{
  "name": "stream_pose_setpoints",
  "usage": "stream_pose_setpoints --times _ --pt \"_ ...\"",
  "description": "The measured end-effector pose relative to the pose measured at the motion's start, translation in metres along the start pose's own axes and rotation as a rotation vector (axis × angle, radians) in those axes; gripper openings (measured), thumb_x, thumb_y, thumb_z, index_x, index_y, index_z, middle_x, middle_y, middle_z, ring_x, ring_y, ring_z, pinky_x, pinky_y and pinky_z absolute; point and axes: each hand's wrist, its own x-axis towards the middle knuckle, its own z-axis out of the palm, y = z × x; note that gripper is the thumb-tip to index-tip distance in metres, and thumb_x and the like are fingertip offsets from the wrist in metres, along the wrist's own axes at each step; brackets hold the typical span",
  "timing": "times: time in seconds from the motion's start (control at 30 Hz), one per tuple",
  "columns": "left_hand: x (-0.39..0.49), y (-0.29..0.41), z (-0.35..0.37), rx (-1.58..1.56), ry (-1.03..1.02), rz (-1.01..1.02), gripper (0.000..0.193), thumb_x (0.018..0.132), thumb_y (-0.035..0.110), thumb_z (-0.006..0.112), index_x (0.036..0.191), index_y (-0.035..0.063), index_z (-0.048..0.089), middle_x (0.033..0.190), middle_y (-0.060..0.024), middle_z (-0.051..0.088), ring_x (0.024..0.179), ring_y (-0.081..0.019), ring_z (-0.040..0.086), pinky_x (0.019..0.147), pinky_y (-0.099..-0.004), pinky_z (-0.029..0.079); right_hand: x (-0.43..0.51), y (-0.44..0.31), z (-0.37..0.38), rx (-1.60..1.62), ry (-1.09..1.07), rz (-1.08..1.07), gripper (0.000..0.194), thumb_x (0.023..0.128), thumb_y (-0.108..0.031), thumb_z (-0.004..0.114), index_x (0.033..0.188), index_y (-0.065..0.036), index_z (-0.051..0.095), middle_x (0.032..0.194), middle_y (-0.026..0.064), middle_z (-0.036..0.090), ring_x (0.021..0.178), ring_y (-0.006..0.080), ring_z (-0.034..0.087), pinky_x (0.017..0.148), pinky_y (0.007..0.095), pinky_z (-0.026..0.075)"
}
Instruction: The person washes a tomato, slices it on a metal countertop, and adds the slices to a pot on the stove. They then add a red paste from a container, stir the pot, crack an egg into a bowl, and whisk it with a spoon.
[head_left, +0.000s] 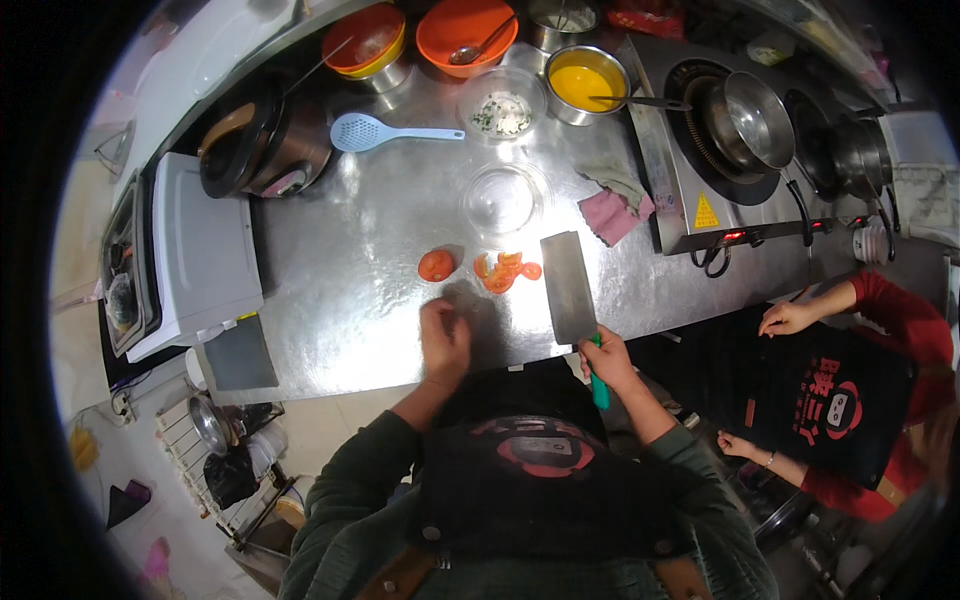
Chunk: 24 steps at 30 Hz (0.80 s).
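My right hand grips the green handle of a cleaver, whose broad blade points away from me over the steel counter. Left of the blade lie several cut tomato pieces. A rounded tomato piece, whole or halved, rests further left. My left hand is just in front of it, over the counter, fingers curled; no object shows in it, but the inside of the hand is partly hidden. Behind the tomatoes stands a clear round bowl.
Behind are a blue slotted spoon, a pot of yellow liquid, orange bowls and a cloth. A rice cooker stands left. Right are a cooktop with pans and a co-worker in red sleeves.
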Motion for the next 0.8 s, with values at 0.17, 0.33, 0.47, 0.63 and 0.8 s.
stream_pose_setpoints --times 0.17,0.33,0.47,0.63,0.8 --pt "0.020 0.014 0.068 0.077 0.044 0.341 0.061 0.087 0.007 0.072 0.140 -0.0030 0.045 0.138 -0.0268 0.048 0.129 -0.0433 0.048 0.111 -0.0470 0.040 0.018 0.007 0.021 -0.056 -0.094 0.066 0.013 0.101 -0.005 0.054 0.113 -0.004 0.056 0.069 0.0025 0.055 0.048 0.0134 0.052 0.046 0.0301 0.047" --pt "0.031 0.016 0.098 0.099 0.113 0.296 0.066 0.089 0.007 0.072 0.146 -0.0046 0.041 0.145 -0.0284 0.043 0.133 -0.0437 0.046 0.114 -0.0477 0.038 0.028 0.018 0.054 -0.088 -0.202 0.024 0.021 0.099 -0.004 0.052 0.119 -0.003 0.057 0.064 0.0018 0.053 0.048 0.0129 0.052 0.045 0.0304 0.046" --pt "0.017 0.029 0.113 -0.080 0.085 0.193 0.063 0.089 0.004 0.070 0.145 -0.0031 0.043 0.152 -0.0264 0.038 0.132 -0.0424 0.047 0.111 -0.0454 0.040 0.007 0.012 0.050 -0.139 -0.153 0.018 0.020 0.097 -0.005 0.052 0.116 -0.003 0.059 0.063 0.0015 0.054 0.049 0.0125 0.054 0.047 0.0305 0.045" --pt "0.011 0.106 0.140 -0.081 -0.014 0.403 0.061 0.090 0.005 0.067 0.146 -0.0025 0.044 0.153 -0.0263 0.039 0.141 -0.0471 0.041 0.118 -0.0482 0.033 -0.058 -0.036 0.011 -0.184 -0.023 -0.033 0.023 0.100 -0.006 0.053 0.121 -0.002 0.059 0.061 0.0016 0.055 0.050 0.0115 0.055 0.048 0.0296 0.046" --pt "0.067 0.231 0.189 -0.246 -0.115 0.644 0.048 0.089 0.004 0.070 0.135 -0.0010 0.055 0.149 -0.0228 0.046 0.141 -0.0434 0.043 0.117 -0.0471 0.035 -0.066 -0.109 -0.026 -0.123 0.290 -0.272 0.016 0.102 -0.007 0.057 0.114 0.001 0.061 0.061 0.0014 0.055 0.048 0.0106 0.054 0.047 0.0287 0.045"
